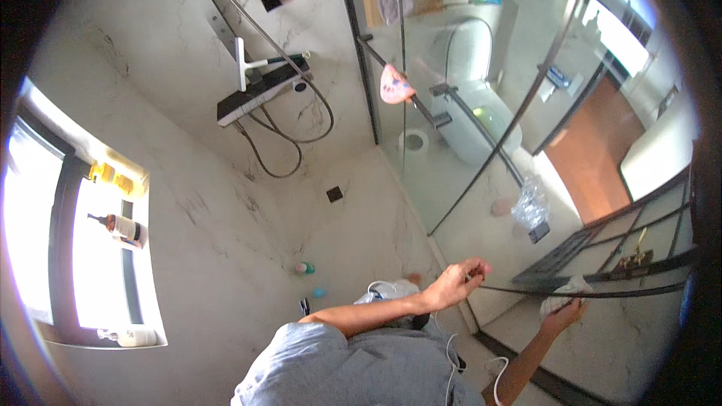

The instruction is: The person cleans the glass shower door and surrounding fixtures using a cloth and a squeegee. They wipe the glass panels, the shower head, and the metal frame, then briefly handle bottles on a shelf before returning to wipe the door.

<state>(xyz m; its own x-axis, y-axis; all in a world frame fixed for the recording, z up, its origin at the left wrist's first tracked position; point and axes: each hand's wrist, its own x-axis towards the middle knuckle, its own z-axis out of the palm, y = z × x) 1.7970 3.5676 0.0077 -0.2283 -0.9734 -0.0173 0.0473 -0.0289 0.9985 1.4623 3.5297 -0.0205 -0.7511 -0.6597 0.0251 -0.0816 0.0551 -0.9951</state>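
Observation:
My left hand [454,286] is held in front of my body near the edge of the shower glass, its fingers bent. A small pink spot shows at the fingertips, and I cannot tell whether it is a held thing. Further right, my right hand [564,317] grips a folded white cloth [559,300]. The cloth lies at the dark-edged glass door [620,294], close to its dark edge strip. A clump of clear plastic wrap [530,206] covers part of the door's dark handle bar [485,132].
A shower mixer shelf [265,90] carries a white squeegee [242,65]. Pump bottles [121,226] line the window sill on the left. A pink patterned cloth [395,85] hangs on a bar. Beyond the glass stands a toilet [474,118]. A floor drain [334,194] and small bottle [305,268] lie ahead.

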